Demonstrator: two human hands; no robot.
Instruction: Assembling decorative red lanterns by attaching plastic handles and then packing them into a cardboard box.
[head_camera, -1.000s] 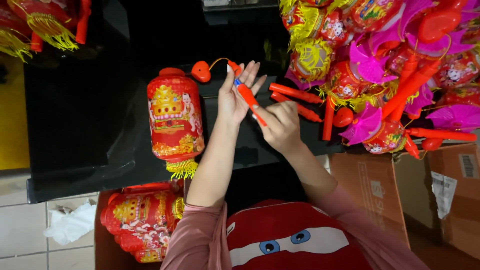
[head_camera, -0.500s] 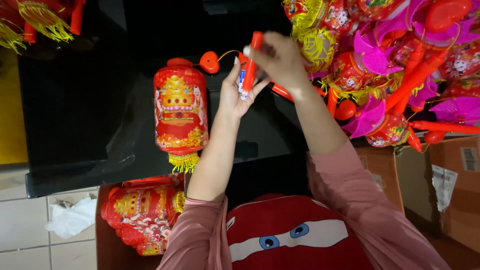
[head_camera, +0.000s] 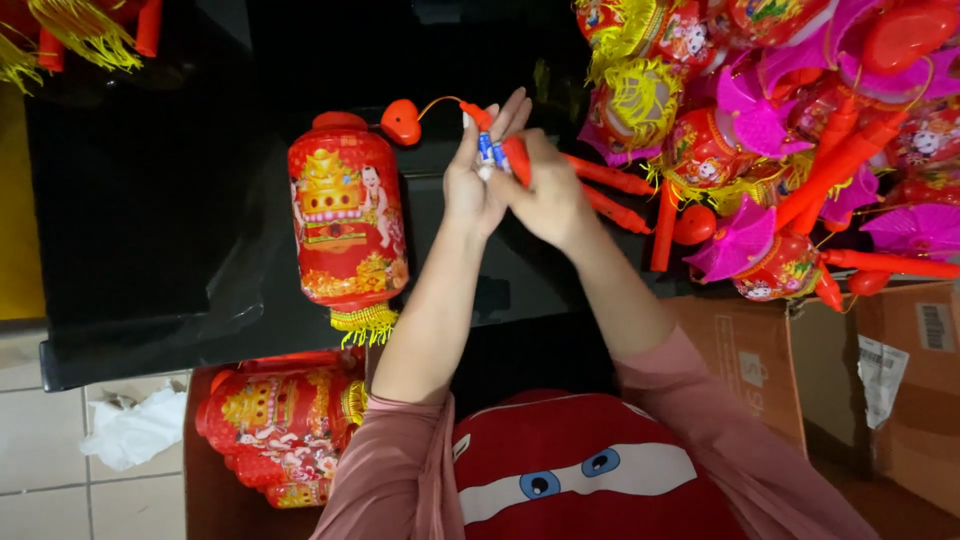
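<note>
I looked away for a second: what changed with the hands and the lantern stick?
The right hand came back down from its raised position and closed on the red stick against the left hand. The red lantern stayed lying on the black table.

Both hands meet over the black bench (head_camera: 150, 220): the left hand (head_camera: 470, 185) cradles a red lantern handle (head_camera: 505, 150), the right hand (head_camera: 545, 200) has its grip closed on it; a red paper lantern (head_camera: 345, 215) lies just left

Light falls from above, colours vivid; the black table (head_camera: 140, 200) swallows detail (faint glare on its surface), focus sharp.
</note>
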